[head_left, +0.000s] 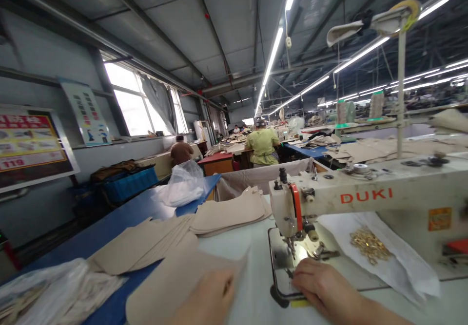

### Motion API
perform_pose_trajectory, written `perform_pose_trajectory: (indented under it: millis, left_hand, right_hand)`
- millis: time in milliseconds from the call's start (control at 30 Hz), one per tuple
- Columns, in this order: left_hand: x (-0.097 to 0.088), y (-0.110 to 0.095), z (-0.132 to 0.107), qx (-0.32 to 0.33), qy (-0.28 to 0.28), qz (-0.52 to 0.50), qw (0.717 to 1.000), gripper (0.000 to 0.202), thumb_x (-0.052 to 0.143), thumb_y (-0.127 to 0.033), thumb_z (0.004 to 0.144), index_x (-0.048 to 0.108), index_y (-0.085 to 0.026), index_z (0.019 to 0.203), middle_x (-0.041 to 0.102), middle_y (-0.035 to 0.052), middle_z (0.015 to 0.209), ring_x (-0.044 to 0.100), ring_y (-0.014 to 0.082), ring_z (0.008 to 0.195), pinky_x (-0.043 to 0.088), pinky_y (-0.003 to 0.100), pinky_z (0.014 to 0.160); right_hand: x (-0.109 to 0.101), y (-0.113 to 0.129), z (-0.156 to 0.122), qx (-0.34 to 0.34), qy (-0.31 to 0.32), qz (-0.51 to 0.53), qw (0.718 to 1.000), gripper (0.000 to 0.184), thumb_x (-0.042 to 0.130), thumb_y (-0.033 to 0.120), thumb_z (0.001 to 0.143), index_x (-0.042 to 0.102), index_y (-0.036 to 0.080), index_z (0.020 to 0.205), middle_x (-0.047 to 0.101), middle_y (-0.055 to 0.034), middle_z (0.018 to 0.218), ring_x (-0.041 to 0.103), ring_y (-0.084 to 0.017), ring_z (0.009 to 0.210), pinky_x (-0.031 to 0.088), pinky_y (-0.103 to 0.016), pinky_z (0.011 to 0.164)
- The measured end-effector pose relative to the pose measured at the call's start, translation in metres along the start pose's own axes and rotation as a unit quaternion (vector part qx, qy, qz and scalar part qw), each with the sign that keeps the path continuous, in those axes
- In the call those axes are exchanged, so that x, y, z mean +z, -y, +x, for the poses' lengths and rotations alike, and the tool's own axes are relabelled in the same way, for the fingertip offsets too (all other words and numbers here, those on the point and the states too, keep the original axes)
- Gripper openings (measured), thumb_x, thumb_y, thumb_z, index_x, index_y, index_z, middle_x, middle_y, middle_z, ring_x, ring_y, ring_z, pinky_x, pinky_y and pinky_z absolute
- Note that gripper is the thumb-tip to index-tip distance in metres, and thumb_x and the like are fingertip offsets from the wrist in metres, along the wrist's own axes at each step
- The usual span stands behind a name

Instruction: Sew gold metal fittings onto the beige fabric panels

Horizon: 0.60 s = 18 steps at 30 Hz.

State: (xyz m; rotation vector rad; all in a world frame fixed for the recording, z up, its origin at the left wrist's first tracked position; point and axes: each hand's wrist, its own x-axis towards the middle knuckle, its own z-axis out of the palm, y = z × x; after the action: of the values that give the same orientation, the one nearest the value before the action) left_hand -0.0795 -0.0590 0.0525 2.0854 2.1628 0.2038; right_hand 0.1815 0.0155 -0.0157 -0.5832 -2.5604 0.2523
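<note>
Under left fingers (224, 287), beige fabric panel (164, 291).

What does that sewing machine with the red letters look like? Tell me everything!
The sewing machine is cream-white, looks like painted metal, and reads DUKI in red. Its long arm lies level over the pale table. A red guard curves down its head, above the needle and shiny plate. The right hand rests on that plate.

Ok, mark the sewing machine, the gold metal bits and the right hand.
sewing machine (365, 196): head view, white arm by the lettering.
gold metal bits (370, 244): head view, middle of the pile.
right hand (323, 286): head view, back of the hand.
</note>
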Motion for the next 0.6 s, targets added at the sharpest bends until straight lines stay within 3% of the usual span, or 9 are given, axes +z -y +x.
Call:
perform_pose_trajectory:
  millis: [67, 133, 200, 367, 467, 533, 600]
  left_hand:
    - [0.024, -0.032, 0.001, 0.041, 0.047, -0.09, 0.994, 0.022, 0.041, -0.022, 0.078, 0.061, -0.019, 0.069, 0.063, -0.0005, 0.062, 0.059, 0.0156, 0.059, 0.035, 0.022, 0.05]
    - [0.039, -0.054, 0.007, 0.048, 0.052, -0.144, 0.987, 0.016, 0.044, -0.016, 0.072, 0.06, -0.018, 0.071, 0.057, -0.0018, 0.059, 0.055, 0.0151, 0.058, 0.033, 0.022, 0.049]
    - [0.046, -0.067, 0.015, 0.04, 0.045, -0.178, 0.982, 0.015, 0.045, -0.012, 0.068, 0.058, -0.018, 0.069, 0.051, -0.0032, 0.056, 0.051, 0.0147, 0.058, 0.031, 0.023, 0.049]
    - [0.063, -0.079, 0.027, 0.038, 0.05, -0.226, 0.972, 0.01, 0.047, -0.013, 0.068, 0.053, -0.018, 0.063, 0.042, -0.0053, 0.05, 0.046, 0.013, 0.053, 0.031, 0.023, 0.048]
    - [0.065, -0.068, 0.024, 0.052, 0.066, -0.264, 0.961, 0.009, 0.048, -0.018, 0.073, 0.056, -0.017, 0.07, 0.049, -0.0037, 0.052, 0.051, 0.013, 0.052, 0.036, 0.022, 0.049]
    - [0.055, -0.044, 0.014, 0.069, 0.061, -0.289, 0.953, 0.013, 0.047, -0.023, 0.077, 0.058, -0.017, 0.08, 0.059, -0.0013, 0.06, 0.058, 0.0139, 0.056, 0.043, 0.021, 0.052]
    - [0.034, -0.007, -0.001, 0.078, -0.012, -0.269, 0.96, 0.016, 0.049, -0.028, 0.08, 0.061, -0.02, 0.088, 0.067, 0.0, 0.075, 0.064, 0.0157, 0.067, 0.049, 0.022, 0.061]
  right_hand:
    - [-0.005, 0.003, 0.0, 0.006, -0.003, -0.014, 1.0, 0.028, 0.035, 0.013, 0.089, 0.062, 0.017, 0.096, 0.065, -0.0072, 0.09, 0.06, -0.019, 0.087, 0.047, -0.027, 0.078]
    - [-0.009, 0.007, 0.0, 0.005, -0.008, -0.028, 1.0, 0.033, 0.038, 0.015, 0.089, 0.055, 0.017, 0.117, 0.063, -0.0096, 0.109, 0.059, -0.02, 0.097, 0.047, -0.029, 0.085]
    - [-0.011, 0.009, 0.0, -0.007, -0.003, -0.041, 0.999, 0.039, 0.042, 0.016, 0.088, 0.049, 0.018, 0.126, 0.057, -0.0107, 0.122, 0.057, -0.021, 0.105, 0.045, -0.029, 0.09]
    - [-0.004, 0.007, 0.005, -0.028, 0.018, -0.053, 0.998, 0.021, 0.047, 0.016, 0.085, 0.064, 0.018, 0.098, 0.066, -0.0055, 0.095, 0.06, -0.019, 0.089, 0.048, -0.026, 0.081]
    - [0.0, 0.004, 0.006, -0.037, 0.016, -0.051, 0.998, 0.02, 0.047, 0.015, 0.086, 0.065, 0.018, 0.095, 0.066, -0.0047, 0.092, 0.059, -0.018, 0.087, 0.047, -0.025, 0.078]
    - [0.0, 0.005, 0.005, -0.035, 0.014, -0.049, 0.998, 0.021, 0.046, 0.015, 0.086, 0.065, 0.018, 0.095, 0.066, -0.0046, 0.093, 0.058, -0.018, 0.088, 0.045, -0.025, 0.079]
    - [-0.002, 0.006, 0.005, -0.031, 0.016, -0.047, 0.998, 0.022, 0.045, 0.013, 0.087, 0.064, 0.017, 0.096, 0.065, -0.005, 0.094, 0.057, -0.017, 0.089, 0.044, -0.024, 0.08]
